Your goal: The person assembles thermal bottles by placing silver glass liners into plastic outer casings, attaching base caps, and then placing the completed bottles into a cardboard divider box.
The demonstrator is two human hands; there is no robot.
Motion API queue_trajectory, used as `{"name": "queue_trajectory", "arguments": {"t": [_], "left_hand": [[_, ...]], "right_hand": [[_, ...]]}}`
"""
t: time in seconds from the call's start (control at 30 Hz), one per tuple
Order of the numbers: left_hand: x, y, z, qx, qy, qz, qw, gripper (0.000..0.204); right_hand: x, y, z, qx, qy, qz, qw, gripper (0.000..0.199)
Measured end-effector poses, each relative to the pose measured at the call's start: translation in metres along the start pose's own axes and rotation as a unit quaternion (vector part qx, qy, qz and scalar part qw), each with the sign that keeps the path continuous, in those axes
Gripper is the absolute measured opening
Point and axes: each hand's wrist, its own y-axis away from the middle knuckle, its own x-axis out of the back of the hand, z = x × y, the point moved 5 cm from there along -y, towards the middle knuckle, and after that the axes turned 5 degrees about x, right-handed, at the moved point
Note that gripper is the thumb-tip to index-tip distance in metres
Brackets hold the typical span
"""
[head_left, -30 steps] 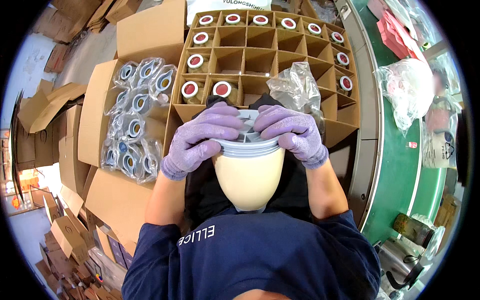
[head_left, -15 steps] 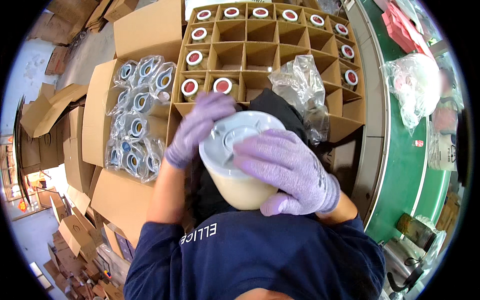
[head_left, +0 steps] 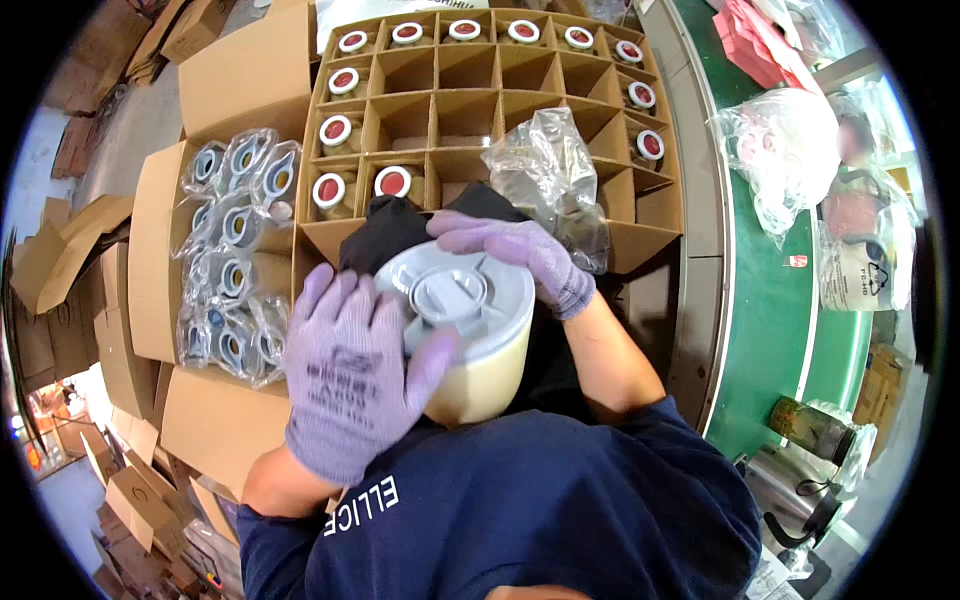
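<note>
A cream canister (head_left: 484,384) with a blue-grey lid (head_left: 450,288) rests against my lap, slightly tilted. The lid has a round raised centre. At its left side is my left hand (head_left: 345,375) in a lilac glove, open, fingers spread and pointing away; its blurred thumb reaches over the lid. My right hand (head_left: 525,258), gloved the same way, curves round the lid's far right rim. Its fingers lie close together along the edge; the thumb is hidden. Black cloth (head_left: 385,238) lies behind the canister.
Ahead stands a divided cardboard box (head_left: 650,250) with red-and-white-topped jars (head_left: 392,181) and crumpled clear plastic (head_left: 545,165). To the left, an open carton (head_left: 155,250) holds several bagged grey-topped containers (head_left: 235,225). A green bench (head_left: 745,330) runs along the right, with a metal flask (head_left: 790,485).
My left hand has come from the far side to the canister's near left. My right hand has moved from over the lid to its far right rim. The view has shifted right.
</note>
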Motion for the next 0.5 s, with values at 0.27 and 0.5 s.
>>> {"name": "queue_trajectory", "arguments": {"t": [0.27,0.5], "left_hand": [[-0.077,-0.044,-0.117,-0.133,0.251,0.103,0.953,0.051],[-0.075,-0.029,-0.084,0.055,0.644,-0.089,0.758,0.05]], "right_hand": [[-0.068,0.016,-0.086,0.219,0.43,-0.053,0.874,0.077],[-0.052,0.013,-0.068,0.112,0.442,0.024,0.89,0.063]]}}
